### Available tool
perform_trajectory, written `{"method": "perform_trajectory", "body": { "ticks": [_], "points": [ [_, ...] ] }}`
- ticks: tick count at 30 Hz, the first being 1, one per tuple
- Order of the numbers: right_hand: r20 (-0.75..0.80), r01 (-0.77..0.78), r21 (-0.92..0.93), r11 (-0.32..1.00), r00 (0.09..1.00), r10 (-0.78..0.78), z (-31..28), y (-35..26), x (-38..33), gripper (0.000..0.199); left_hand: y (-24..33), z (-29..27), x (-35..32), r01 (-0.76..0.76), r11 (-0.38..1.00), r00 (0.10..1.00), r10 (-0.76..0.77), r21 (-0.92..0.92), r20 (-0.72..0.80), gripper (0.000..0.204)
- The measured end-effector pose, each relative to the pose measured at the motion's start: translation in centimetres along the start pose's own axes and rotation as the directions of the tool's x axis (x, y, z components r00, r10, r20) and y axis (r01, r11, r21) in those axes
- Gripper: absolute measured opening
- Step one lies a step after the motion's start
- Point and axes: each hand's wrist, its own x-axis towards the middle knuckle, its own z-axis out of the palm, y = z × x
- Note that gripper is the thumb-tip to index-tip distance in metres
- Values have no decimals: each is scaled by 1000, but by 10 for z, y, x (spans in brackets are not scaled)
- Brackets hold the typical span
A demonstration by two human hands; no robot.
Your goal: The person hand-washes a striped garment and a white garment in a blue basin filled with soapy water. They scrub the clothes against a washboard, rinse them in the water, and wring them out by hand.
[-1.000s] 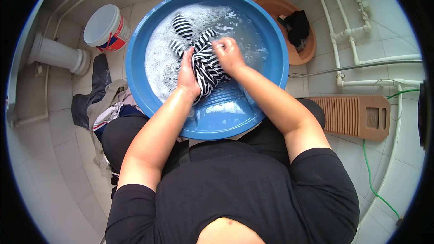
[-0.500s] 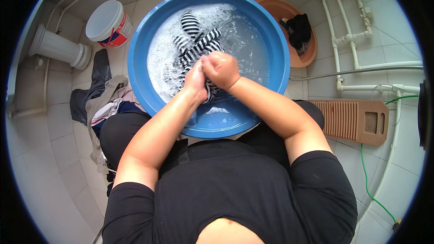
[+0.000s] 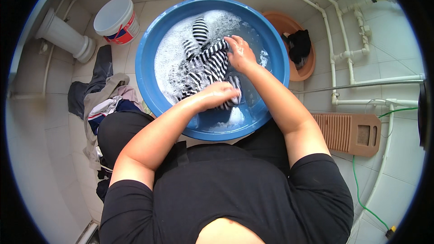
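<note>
A wet black-and-white striped garment lies bunched in the sudsy water of a large blue basin. My left hand is over the near part of the garment, its fingers stretched to the right across the cloth. Farther off, at the garment's right edge, is my right hand. Its fingers are apart and bent, with the tips touching the striped cloth. Both hands are wet. White foam covers much of the water on the left, and part of the garment is hidden beneath it.
On the left are a white bucket and a pile of clothes. An orange-brown basin holding dark cloth stands at the far right. A brown washboard rests below white wall pipes.
My hands were pressed together over the garment and have parted. The left came nearer to me, the right went up and right. The striped cloth is more spread out.
</note>
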Motion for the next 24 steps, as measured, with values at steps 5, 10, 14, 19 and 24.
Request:
{"method": "perform_trajectory", "body": {
  "ticks": [5, 10, 14, 19, 24],
  "points": [
    [111, 12, 98, 995, 994, -23, 24, 24, 12, 42, 34, -2, -24, -116, 867, 945, -54, 484, 322, 54],
    [92, 71, 513, 855, 986, -137, -21, -15, 5, 30, 13, -35, -11, -109, 791, 798, 431, 602, -422, 50],
    [212, -130, 842, 523, 972, -100, -63, -49, -7, 20, -1, -47, -8, -25, 780, 637, 494, 625, -591, 75],
    [218, -74, 822, 565, 957, -192, -112, -70, -11, 27, 27, -55, -27, -238, 940, 891, 311, 245, -330, 34],
    [379, -226, 849, 478, 890, -253, -66, -16, -25, 50, 49, -58, -46, -386, 561, 918, 315, -732, -242, 22]
  ]
}}
